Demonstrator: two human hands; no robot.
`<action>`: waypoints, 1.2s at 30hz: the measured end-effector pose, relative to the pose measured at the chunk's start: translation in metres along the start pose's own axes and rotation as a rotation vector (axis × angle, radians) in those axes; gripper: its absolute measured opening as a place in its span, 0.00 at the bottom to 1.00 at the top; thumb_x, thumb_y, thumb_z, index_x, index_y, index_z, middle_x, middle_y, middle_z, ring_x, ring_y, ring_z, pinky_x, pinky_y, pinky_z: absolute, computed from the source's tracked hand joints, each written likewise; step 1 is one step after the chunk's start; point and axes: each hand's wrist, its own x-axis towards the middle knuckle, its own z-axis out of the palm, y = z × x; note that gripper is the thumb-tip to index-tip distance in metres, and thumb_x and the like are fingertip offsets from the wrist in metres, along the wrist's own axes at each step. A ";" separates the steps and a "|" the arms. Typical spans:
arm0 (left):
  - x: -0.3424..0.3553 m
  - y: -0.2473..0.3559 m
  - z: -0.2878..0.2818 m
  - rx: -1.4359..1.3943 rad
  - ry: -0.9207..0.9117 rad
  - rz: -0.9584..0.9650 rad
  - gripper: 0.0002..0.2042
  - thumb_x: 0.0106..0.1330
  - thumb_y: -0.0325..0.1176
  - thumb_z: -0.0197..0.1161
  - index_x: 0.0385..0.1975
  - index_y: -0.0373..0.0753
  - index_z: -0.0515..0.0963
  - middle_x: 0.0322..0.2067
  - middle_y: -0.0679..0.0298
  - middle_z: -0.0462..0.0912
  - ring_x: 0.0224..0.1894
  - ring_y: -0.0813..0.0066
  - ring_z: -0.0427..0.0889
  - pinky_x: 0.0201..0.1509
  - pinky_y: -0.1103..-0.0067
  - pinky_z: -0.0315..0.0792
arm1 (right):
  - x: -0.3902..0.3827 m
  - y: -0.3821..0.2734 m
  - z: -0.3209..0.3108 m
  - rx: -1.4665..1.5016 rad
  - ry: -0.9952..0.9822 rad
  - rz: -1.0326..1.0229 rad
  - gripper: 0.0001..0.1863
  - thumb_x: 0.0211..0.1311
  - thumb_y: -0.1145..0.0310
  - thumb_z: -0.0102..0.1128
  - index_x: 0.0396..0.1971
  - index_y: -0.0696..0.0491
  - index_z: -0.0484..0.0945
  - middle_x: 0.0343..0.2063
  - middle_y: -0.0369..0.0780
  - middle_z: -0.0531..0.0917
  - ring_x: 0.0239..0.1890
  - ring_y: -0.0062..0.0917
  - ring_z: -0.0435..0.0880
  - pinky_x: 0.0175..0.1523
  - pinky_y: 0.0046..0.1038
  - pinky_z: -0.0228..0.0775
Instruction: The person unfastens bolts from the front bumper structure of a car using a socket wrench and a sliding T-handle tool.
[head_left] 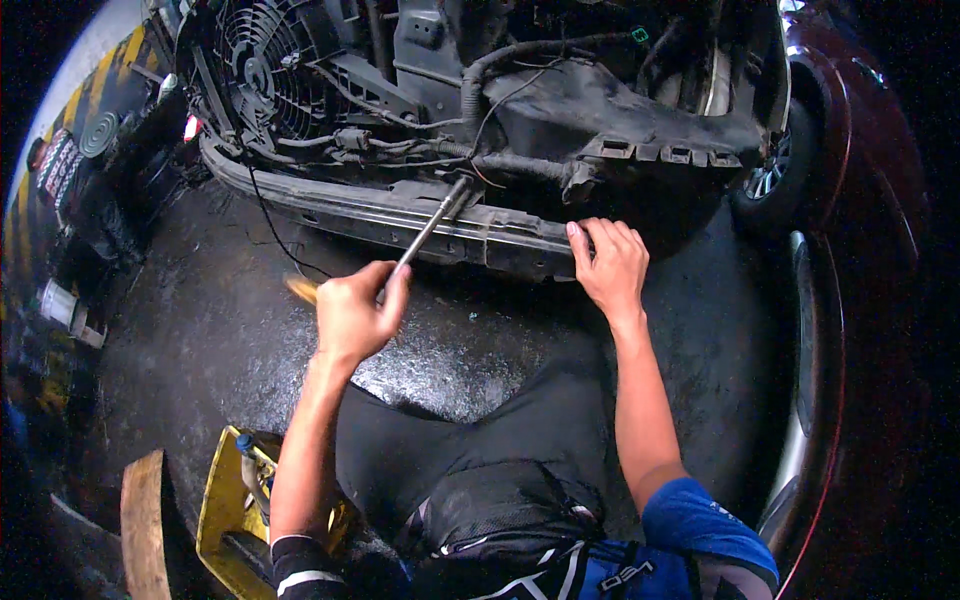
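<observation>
My left hand (358, 312) is closed round a long metal-shafted tool (425, 232), tilted up and to the right. Its far end meets a dark fitting on the front crossbar (350, 208) of a car; the kind of tool is not clear. A blurred orange-yellow piece (301, 290) sticks out at the left of this hand, possibly the tool's handle end. My right hand (610, 262) grips the crossbar's right end, thumb on the near side and fingertips partly hidden. Above the bar, the car's front is exposed, with dark wiring (430, 150) and a round fan (265, 65).
A yellow container (222, 500) holding tools stands at lower left, beside a wooden board (146, 525). Another person (85, 190) is low down at far left, near a white bucket (62, 303). A dark red car (870, 300) flanks the right side. The dark floor (220, 330) looks wet.
</observation>
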 end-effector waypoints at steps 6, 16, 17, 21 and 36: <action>-0.004 -0.001 -0.002 -1.326 -0.193 -0.951 0.30 0.73 0.56 0.45 0.47 0.31 0.79 0.08 0.76 0.57 0.07 0.85 0.51 0.09 0.81 0.49 | 0.001 0.000 0.005 0.052 0.027 0.004 0.14 0.63 0.58 0.63 0.24 0.52 0.80 0.23 0.39 0.81 0.28 0.34 0.79 0.36 0.36 0.68; 0.001 0.012 -0.004 -1.373 -0.139 -0.964 0.29 0.74 0.55 0.48 0.48 0.29 0.78 0.09 0.75 0.61 0.07 0.84 0.54 0.11 0.83 0.51 | -0.001 0.003 -0.001 0.020 -0.005 0.016 0.14 0.64 0.57 0.62 0.25 0.52 0.79 0.22 0.40 0.80 0.28 0.35 0.79 0.36 0.36 0.68; -0.004 0.001 0.002 -1.788 -0.141 -1.056 0.32 0.74 0.57 0.46 0.51 0.28 0.77 0.09 0.76 0.59 0.07 0.86 0.52 0.09 0.84 0.48 | -0.001 0.003 0.000 0.030 -0.003 0.006 0.14 0.64 0.57 0.62 0.25 0.52 0.79 0.22 0.40 0.80 0.28 0.35 0.79 0.36 0.36 0.68; -0.012 0.005 0.014 -0.326 -0.041 -0.414 0.21 0.70 0.45 0.59 0.47 0.30 0.79 0.14 0.68 0.77 0.09 0.75 0.70 0.14 0.77 0.64 | -0.001 0.000 0.000 0.017 0.002 -0.019 0.14 0.64 0.58 0.62 0.25 0.52 0.79 0.23 0.40 0.81 0.28 0.36 0.79 0.36 0.36 0.68; -0.017 0.003 0.011 0.252 0.090 0.158 0.13 0.64 0.37 0.67 0.40 0.33 0.82 0.18 0.62 0.82 0.17 0.67 0.82 0.24 0.73 0.76 | 0.000 -0.002 0.002 0.012 -0.053 -0.030 0.14 0.66 0.58 0.60 0.27 0.54 0.80 0.25 0.41 0.82 0.29 0.37 0.79 0.37 0.37 0.68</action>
